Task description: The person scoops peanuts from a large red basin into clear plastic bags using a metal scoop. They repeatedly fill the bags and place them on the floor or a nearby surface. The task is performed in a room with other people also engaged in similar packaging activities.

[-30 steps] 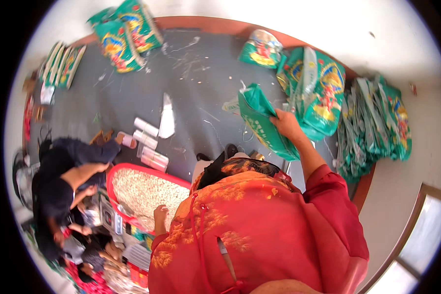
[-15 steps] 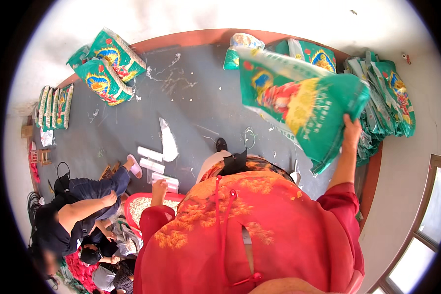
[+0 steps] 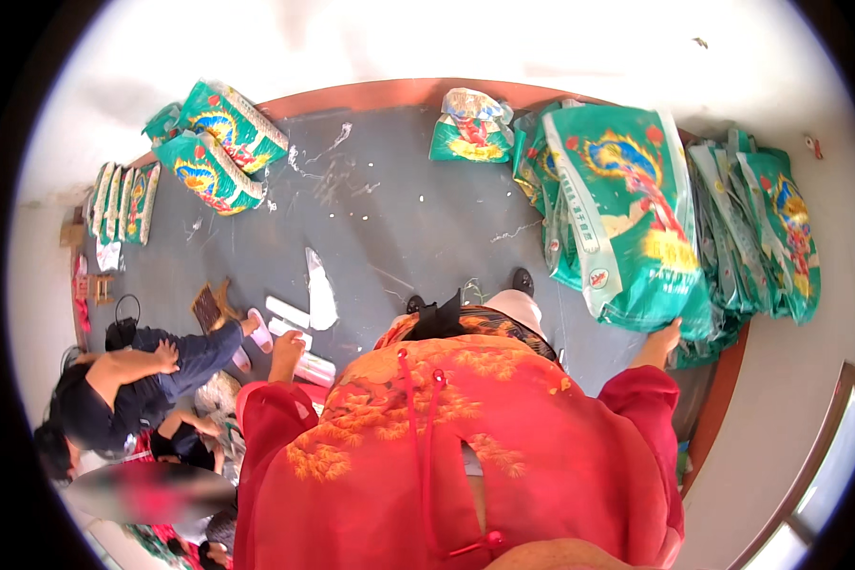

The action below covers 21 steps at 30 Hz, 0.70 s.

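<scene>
My right hand [image 3: 666,339] grips the lower edge of a big green printed plastic sack [image 3: 627,204], with a bright dragon-like picture on its front. The sack looks flat and lies against a pile of similar flat sacks [image 3: 731,237] at the right wall. Part of that pile is hidden behind it. Off to the left, my left hand [image 3: 288,353] hangs at my side with loosely bent fingers and nothing visible in it. White plastic rolls [image 3: 313,367] lie on the floor beside that hand.
Filled green sacks [image 3: 209,171] lean at the far left, with a stack of several more [image 3: 123,204] by the left wall. One small sack [image 3: 470,128] stands at the back wall. A seated person [image 3: 142,380] and others are at lower left. A wooden stool [image 3: 214,306] is nearby.
The green sack has swung from in front of me to the right, against the pile, and now hangs more upright. My right hand moved lower with it. My feet show further apart.
</scene>
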Motion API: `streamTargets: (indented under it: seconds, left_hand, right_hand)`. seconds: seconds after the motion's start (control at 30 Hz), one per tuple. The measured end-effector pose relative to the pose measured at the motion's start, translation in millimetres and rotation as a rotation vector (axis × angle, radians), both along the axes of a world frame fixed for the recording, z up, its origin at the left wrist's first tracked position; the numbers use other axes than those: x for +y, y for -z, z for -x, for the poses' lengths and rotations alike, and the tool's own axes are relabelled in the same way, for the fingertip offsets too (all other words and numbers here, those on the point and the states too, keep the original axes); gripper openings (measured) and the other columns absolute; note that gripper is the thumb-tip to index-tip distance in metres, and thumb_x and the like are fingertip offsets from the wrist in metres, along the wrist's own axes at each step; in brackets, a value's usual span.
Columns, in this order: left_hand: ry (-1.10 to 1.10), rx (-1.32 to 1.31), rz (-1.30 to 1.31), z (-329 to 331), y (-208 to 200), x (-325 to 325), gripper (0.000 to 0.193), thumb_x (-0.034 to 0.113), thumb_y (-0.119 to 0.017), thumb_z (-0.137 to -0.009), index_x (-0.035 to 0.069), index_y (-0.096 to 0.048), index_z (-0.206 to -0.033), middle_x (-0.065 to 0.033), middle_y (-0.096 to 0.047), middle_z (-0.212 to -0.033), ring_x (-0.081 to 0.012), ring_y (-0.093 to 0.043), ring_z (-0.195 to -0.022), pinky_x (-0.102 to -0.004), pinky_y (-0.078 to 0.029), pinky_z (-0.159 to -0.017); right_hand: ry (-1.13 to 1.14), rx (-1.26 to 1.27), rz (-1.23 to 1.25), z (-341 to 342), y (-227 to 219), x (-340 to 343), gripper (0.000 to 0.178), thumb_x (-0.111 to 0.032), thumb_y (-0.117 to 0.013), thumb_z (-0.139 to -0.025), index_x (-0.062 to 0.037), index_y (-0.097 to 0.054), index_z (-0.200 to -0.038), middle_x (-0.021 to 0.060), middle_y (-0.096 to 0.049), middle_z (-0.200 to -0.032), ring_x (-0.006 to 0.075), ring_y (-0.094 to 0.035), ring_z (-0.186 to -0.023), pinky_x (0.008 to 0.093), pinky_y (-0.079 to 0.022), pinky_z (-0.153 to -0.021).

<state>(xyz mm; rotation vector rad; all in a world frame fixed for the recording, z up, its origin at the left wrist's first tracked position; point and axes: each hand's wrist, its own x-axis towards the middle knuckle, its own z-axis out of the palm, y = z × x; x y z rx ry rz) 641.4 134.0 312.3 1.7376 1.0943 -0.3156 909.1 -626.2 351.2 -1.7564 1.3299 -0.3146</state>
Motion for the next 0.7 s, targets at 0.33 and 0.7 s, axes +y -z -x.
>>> streamTargets:
  seconds: [0.33, 0.7]
  left_hand:
    - [0.248, 0.143, -0.16, -50, -102, -173, 0.026, 0.01, -0.053, -0.07, 0.002, -0.055, -0.095, -0.015, -0.059, -0.085, -0.0244, -0.058, -0.078, -0.0311, -0.045, -0.067]
    - [-0.067, 0.074, -0.236, 36, -59, -265, 0.025, 0.014, -0.049, -0.07, 0.005, -0.056, -0.092, -0.013, -0.058, -0.082, -0.0274, -0.055, -0.077, -0.0347, -0.043, -0.068]
  right_hand:
    - [-0.019, 0.351, -0.664, -57, 160, -116, 0.021, -0.03, -0.042, -0.078, -0.0118, -0.044, -0.088, 0.0119, -0.047, -0.078, 0.0273, -0.045, -0.065, 0.0395, -0.038, -0.057]
    - [-0.871, 0.466, -0.562, -235, 86, 42, 0.027, -0.028, -0.041, -0.082, -0.0122, -0.041, -0.104, 0.0062, -0.054, -0.089, 0.0209, -0.054, -0.07, 0.0446, -0.042, -0.064]
